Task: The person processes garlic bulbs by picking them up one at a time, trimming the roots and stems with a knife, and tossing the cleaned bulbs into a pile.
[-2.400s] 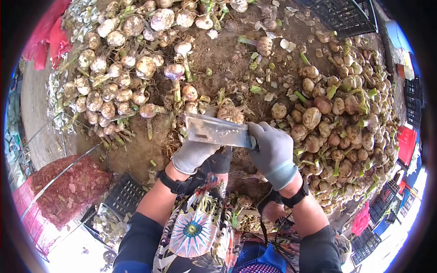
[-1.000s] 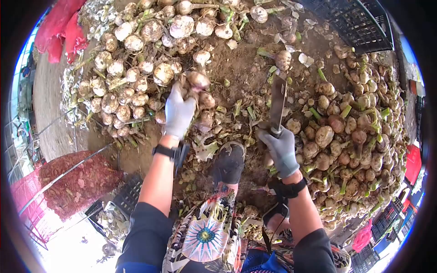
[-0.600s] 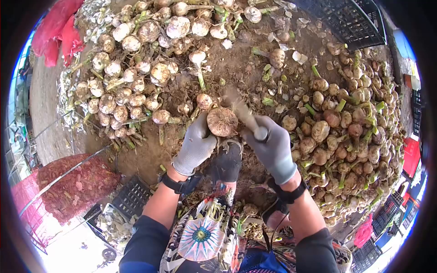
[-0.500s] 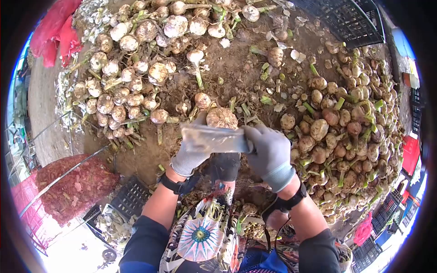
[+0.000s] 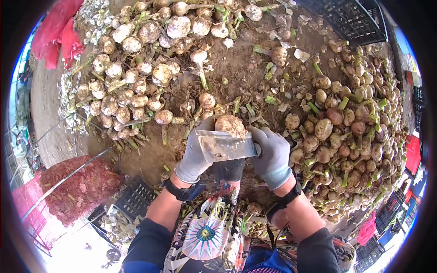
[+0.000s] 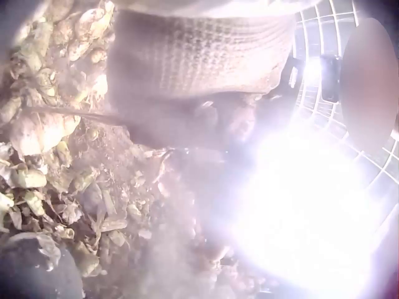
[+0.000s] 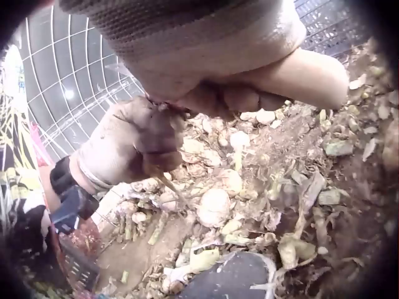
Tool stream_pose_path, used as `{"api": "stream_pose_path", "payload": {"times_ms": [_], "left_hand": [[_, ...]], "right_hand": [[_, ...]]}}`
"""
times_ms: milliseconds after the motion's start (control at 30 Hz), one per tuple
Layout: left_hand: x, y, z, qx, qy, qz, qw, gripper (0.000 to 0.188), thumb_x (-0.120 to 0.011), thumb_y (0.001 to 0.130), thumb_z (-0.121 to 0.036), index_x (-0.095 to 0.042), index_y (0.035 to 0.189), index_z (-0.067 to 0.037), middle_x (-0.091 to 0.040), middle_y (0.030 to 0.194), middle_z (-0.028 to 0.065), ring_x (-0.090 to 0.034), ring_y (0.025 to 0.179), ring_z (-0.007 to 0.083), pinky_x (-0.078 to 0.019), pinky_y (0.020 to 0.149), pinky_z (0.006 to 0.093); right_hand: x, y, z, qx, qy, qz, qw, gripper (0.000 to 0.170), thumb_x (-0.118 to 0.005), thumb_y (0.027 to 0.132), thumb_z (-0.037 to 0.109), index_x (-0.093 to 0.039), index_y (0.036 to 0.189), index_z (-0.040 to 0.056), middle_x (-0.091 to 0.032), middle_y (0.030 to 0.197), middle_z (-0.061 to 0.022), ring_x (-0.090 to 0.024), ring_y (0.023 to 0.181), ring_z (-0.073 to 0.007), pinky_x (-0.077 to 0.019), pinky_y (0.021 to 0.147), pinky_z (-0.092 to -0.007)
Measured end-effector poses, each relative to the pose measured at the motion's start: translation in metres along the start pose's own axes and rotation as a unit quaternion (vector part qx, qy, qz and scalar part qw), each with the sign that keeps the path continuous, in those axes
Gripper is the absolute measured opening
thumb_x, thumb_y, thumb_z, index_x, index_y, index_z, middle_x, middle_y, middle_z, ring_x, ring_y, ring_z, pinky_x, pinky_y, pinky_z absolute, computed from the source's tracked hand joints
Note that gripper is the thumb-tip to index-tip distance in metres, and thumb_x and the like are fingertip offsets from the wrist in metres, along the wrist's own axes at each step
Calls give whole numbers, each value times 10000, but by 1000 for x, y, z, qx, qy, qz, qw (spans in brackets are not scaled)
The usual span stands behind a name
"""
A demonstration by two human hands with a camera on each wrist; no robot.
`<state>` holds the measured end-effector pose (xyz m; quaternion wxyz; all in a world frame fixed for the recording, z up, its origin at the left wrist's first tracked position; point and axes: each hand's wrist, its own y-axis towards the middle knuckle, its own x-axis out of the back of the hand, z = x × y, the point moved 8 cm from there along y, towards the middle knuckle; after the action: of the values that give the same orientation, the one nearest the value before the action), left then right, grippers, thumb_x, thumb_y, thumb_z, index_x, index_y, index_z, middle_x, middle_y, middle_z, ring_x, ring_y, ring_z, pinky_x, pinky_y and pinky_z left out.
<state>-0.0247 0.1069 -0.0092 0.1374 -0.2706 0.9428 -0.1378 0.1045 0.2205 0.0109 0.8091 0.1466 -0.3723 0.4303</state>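
My gloved right hand (image 5: 273,155) grips a cleaver (image 5: 226,147) by its handle. The broad, dirt-specked blade points left, across the near side of a garlic bulb (image 5: 230,124). My gloved left hand (image 5: 191,157) holds that bulb from the left, its fingers partly hidden behind the blade. In the right wrist view the pale end of the cleaver handle (image 7: 321,78) sticks out of the fist, and the left hand (image 7: 134,140) is beside it. Glare washes out much of the left wrist view, where the glove's knit cuff (image 6: 193,56) shows.
Garlic with stems lies heaped at the left (image 5: 123,98), and a larger pile of bulbs (image 5: 350,136) is at the right. Cut stems and peel litter the dirt between. A black crate (image 5: 350,22) stands at the far right. A shoe (image 5: 227,169) is below the hands.
The left hand reached into the garlic at the left and brought a bulb back to the middle. The cleaver swung from pointing away to lying crosswise by the bulb.
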Motion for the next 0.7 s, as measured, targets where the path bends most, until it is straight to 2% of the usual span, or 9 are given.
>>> {"api": "stream_pose_path", "payload": {"times_ms": [233, 333, 400, 433, 467, 500, 567, 633, 700], "left_hand": [[-8, -11, -5, 3, -35, -6, 999, 368, -711, 897, -116, -574, 1219, -1, -698, 1088, 81, -659, 979, 123, -532, 848, 288], [-1, -20, 4, 87, 43, -2, 995, 365, -730, 866, -57, -592, 1200, -8, -698, 1094, 88, -662, 994, 129, -537, 862, 298], [-28, -34, -14, 41, 150, 196, 968, 616, -763, 857, -215, -511, 1373, 10, -692, 1061, 77, -674, 974, 173, -538, 906, 364], [-49, -39, -37, -59, 95, 298, 948, 465, -733, 865, -110, -577, 1289, 0, -689, 1073, 82, -667, 970, 160, -538, 880, 349], [-43, -31, -19, 51, 63, 233, 969, 432, -729, 870, -90, -589, 1272, -19, -688, 1100, 76, -662, 1001, 155, -535, 885, 330], [-45, -28, 5, 165, 17, 179, 970, 401, -726, 874, -71, -601, 1254, -39, -688, 1128, 71, -656, 1033, 150, -533, 890, 311], [-48, -7, 4, -20, 195, 154, 968, 355, -650, 869, -14, -600, 1221, -37, -675, 1070, 127, -665, 988, 255, -521, 879, 352], [-46, 1, -18, -209, 403, 93, 886, 338, -606, 859, 47, -602, 1194, 8, -656, 1130, 124, -618, 1095, 259, -495, 953, 372], [-19, 0, -37, -240, 471, -122, 840, 323, -612, 850, 36, -590, 1173, 30, -655, 1115, 140, -611, 1102, 291, -477, 982, 382]], "right_hand": [[-20, -17, -12, -32, 51, -15, 998, 385, -719, 689, 76, -679, 1071, 99, -653, 866, -123, -649, 779, -359, -523, 679, -424], [-19, -20, -13, -7, 56, -58, 997, 301, -694, 727, 61, -694, 1026, 95, -637, 793, -131, -640, 733, -374, -525, 645, -412], [-43, -43, -115, -254, 49, -9, 966, 183, -754, 806, 160, -727, 983, 121, -725, 884, -87, -691, 738, -289, -551, 669, -339], [-45, -46, -147, -330, 84, -14, 940, 144, -741, 848, 155, -739, 982, 102, -737, 869, -68, -695, 713, -258, -549, 663, -318], [-42, -35, -130, -316, 89, -3, 945, 144, -741, 848, 155, -739, 982, 102, -737, 869, -68, -695, 713, -258, -549, 663, -318], [-41, -47, -117, -365, 257, 16, 895, 151, -713, 883, 146, -732, 1013, 71, -734, 895, -47, -685, 737, -208, -545, 685, -303], [-50, -44, -83, -355, 567, 16, 743, 179, -651, 949, 107, -704, 1073, -12, -703, 980, -24, -639, 836, -108, -536, 759, -283], [-58, -37, -62, -320, 687, 12, 652, 210, -657, 928, 55, -688, 1119, -27, -705, 1015, -63, -646, 884, -119, -531, 800, -274], [-57, -31, -56, -314, 659, 24, 683, 253, -656, 908, 11, -675, 1157, -32, -707, 1021, -68, -641, 889, -115, -525, 798, -259]]}}
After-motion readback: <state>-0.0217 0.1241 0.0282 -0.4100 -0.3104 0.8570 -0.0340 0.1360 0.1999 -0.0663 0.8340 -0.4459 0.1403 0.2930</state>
